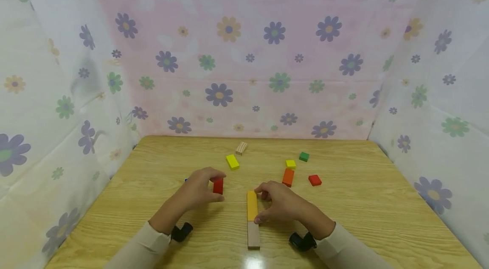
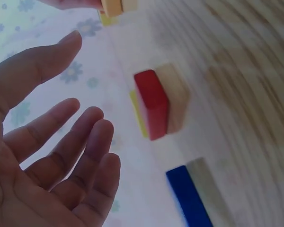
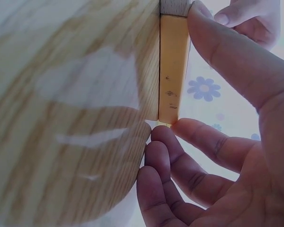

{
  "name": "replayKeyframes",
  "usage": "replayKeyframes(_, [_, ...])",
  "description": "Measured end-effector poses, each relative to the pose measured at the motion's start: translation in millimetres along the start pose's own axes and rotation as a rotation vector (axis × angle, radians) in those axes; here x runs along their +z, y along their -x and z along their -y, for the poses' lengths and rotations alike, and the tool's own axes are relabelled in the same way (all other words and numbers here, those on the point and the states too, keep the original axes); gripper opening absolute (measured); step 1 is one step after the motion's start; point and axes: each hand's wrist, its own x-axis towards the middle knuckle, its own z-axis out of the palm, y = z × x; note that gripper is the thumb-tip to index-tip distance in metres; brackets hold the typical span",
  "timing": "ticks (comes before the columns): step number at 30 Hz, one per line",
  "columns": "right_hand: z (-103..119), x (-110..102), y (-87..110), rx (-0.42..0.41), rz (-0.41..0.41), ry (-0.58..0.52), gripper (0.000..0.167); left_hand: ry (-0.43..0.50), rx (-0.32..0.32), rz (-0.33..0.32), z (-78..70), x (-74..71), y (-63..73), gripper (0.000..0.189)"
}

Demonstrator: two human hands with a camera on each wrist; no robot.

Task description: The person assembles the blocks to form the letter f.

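Note:
My right hand [image 1: 284, 203] pinches a yellow-orange wooden block [image 1: 251, 206] by its ends, thumb near one end and forefinger at the far end, as the right wrist view shows. That block lies flat, end to end with a plain wood block [image 1: 254, 235] nearer me. To the left, my left hand [image 1: 198, 190] hovers around a red block [image 1: 218, 186] with thumb and fingers spread. In the left wrist view a gap shows between those fingers and the red block [image 2: 154, 104]. A blue block [image 2: 189, 196] stands close by, mostly hidden behind the left hand in the head view.
Farther back lie a yellow block [image 1: 232, 162] and a striped wood block [image 1: 241, 148]. On the right are an orange-red block [image 1: 288, 177], a small yellow block [image 1: 290, 164], a green block [image 1: 304, 156] and a red block [image 1: 315, 180]. Flowered cloth [image 1: 252, 69] surrounds the table's back and sides.

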Motion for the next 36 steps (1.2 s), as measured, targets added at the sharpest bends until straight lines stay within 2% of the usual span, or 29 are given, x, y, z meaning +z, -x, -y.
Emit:
replayKeyframes(6, [1,1,-2.6,-0.007,-0.003,0.016,0.077,0.001,-0.051,-0.002,14.1,-0.7,-5.8,0.069])
replayKeyframes(11, [2,1,-2.0,0.008,0.006,-0.007,0.076,-0.019,-0.06,0.01,23.4,-0.5,-11.2,0.073])
replayKeyframes(17, [1,2,-0.9,0.014,0.009,-0.016,0.076,-0.065,-0.038,0.042,28.7,-3.5,-17.7,0.079])
replayKeyframes(36, [0,0,1.0,0.013,-0.001,0.006,0.077,-0.056,-0.081,0.1,44.1,-4.2,-32.8,0.074])
